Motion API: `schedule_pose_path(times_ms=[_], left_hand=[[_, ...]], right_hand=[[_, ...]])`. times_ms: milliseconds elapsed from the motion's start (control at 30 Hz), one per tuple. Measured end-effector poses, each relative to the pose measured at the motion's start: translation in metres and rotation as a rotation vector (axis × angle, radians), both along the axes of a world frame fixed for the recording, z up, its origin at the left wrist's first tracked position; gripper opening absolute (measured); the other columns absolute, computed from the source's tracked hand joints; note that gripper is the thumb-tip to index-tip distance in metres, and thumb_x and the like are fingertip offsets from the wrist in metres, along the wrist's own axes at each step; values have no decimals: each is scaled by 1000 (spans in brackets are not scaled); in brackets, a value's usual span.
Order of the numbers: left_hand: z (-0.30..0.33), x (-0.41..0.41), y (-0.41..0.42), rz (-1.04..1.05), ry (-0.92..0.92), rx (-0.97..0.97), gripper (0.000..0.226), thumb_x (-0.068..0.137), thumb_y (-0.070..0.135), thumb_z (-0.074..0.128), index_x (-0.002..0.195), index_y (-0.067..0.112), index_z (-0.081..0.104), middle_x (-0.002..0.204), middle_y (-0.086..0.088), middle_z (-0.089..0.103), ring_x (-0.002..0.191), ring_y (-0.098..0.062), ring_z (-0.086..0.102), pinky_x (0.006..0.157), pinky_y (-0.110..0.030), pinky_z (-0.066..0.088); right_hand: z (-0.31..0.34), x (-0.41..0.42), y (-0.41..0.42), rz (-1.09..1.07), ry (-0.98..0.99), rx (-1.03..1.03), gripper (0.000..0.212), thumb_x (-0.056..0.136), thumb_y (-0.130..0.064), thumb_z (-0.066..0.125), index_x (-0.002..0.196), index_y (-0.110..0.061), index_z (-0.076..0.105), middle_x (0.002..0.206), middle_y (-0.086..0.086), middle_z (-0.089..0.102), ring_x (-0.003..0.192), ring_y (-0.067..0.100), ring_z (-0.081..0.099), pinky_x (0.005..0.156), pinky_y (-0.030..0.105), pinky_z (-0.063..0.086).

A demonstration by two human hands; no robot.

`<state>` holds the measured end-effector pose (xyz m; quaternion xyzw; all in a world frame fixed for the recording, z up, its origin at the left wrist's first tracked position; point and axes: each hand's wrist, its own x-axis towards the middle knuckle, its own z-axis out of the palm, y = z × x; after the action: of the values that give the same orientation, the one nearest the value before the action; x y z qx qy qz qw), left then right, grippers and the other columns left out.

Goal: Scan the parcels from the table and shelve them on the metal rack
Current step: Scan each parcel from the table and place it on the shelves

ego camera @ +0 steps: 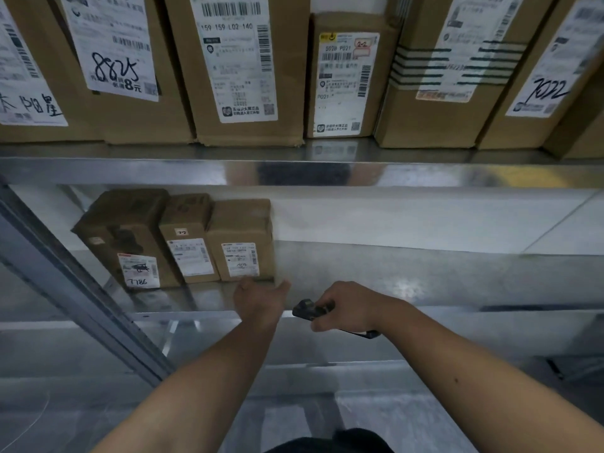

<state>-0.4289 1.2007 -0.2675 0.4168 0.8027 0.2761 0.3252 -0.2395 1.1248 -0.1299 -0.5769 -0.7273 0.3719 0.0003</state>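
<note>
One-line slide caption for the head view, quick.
Left hand open by the third parcel on the lower rack shelf; right hand grips the scanner.

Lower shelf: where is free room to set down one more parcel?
The lower shelf is bare from the third box, near which the left hand reaches, rightward to the frame edge. The right hand holds the scanner before that stretch. The shelf's left end and the upper shelf are crowded with boxes.

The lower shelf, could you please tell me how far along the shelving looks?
Done: three parcels stand on the lower shelf. In hand: the left hand rests open by the rightmost parcel; the right hand grips the scanner. Left: no table visible, so remaining parcels unknown.
</note>
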Motion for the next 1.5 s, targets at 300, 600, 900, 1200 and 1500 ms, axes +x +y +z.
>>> schedule_pose_path(times_ms=[300,600,900,1200,1500], left_hand=[[52,78,-39,-585,122,40,90,82,50,81,156,15,43,158,-12,44,145,-29,41,120,-37,36],[62,265,-84,-1100,190,48,85,84,55,78,154,20,45,156,-8,45,140,-28,47,114,-42,43],[63,511,-182,-1434,212,-15,79,91,52,71,158,24,39,157,-8,41,138,-30,49,109,-44,48],[80,706,-291,-1740,202,72,62,97,41,70,150,16,50,150,-14,48,135,-34,52,107,-37,45],[48,910,-342,-1960,197,70,74,95,49,70,158,25,40,161,-5,35,140,-30,47,109,-44,49]], right_hand=[[13,48,-81,-321,-74,-110,40,82,-51,79,82,-12,67,77,3,61,68,20,59,61,33,40],[-2,180,-189,-725,-22,-123,39,77,-50,78,70,-18,56,64,0,52,60,22,52,56,31,38],[6,382,-326,-1030,6,-114,33,86,-46,78,89,-15,71,68,4,58,63,24,56,57,33,42],[20,528,-443,-1272,3,-97,28,89,-49,77,94,-21,77,89,10,72,73,20,61,65,34,45],[8,682,-502,-1539,25,-63,51,86,-53,78,114,-10,76,100,15,75,89,33,72,73,46,59]])
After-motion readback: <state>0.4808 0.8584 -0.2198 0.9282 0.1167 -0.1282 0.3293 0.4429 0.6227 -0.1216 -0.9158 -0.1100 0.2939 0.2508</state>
